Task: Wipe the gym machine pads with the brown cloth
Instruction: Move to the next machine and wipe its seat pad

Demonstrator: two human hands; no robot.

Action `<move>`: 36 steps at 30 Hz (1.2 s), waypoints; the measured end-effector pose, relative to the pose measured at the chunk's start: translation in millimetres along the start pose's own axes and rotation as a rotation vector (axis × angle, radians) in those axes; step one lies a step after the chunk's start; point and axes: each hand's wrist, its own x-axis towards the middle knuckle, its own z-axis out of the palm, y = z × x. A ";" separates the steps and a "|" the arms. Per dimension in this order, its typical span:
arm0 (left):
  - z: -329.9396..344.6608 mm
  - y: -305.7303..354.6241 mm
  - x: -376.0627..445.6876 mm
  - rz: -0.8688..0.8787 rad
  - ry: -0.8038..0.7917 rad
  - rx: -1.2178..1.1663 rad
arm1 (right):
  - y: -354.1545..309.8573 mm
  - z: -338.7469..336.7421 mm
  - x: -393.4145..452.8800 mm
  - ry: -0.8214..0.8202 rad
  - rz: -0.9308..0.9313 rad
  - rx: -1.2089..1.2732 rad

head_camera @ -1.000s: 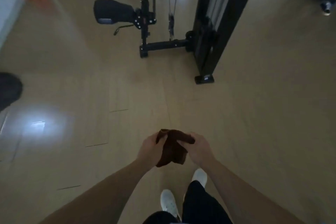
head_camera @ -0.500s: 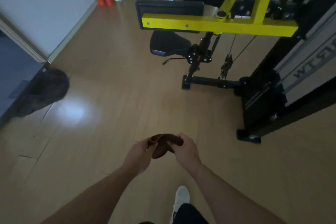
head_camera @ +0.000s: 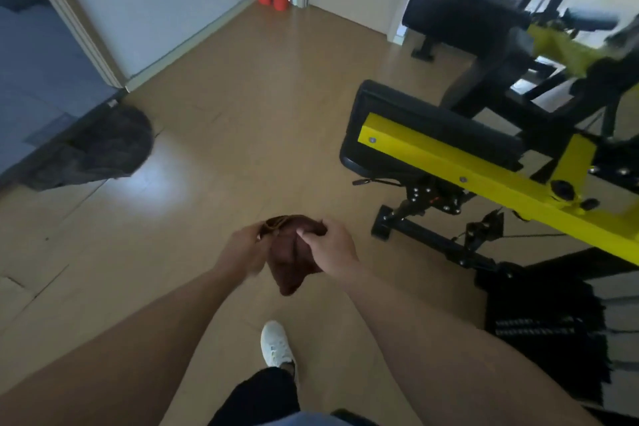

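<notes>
Both hands are on the brown cloth (head_camera: 294, 259) right now: left hand (head_camera: 242, 251) pinching its top edge, right hand (head_camera: 330, 247) gripping the other side, cloth bunched up and hanging between them over the wood floor (head_camera: 242, 114). The black machine pad (head_camera: 415, 124) with the yellow bar (head_camera: 484, 176) sits up and to the right of the right hand, well apart from the cloth.

Both arms stretched out in front, forearms angling in toward each other. Left hand (head_camera: 242, 249) and right hand (head_camera: 330, 247) both pinching the brown cloth (head_camera: 292, 261) bunched up between them.
</notes>
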 end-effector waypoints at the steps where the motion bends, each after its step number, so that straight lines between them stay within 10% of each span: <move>1: -15.7 6.7 20.9 -0.006 0.000 0.022 | -16.9 2.3 22.1 -0.019 0.001 -0.009; 20: -164.2 180.7 488.9 -0.158 -0.083 0.180 | -261.0 -15.1 474.1 0.001 0.359 0.383; 36: -103.1 335.3 876.5 0.382 -0.816 0.682 | -251.9 -109.1 736.9 0.399 0.676 0.673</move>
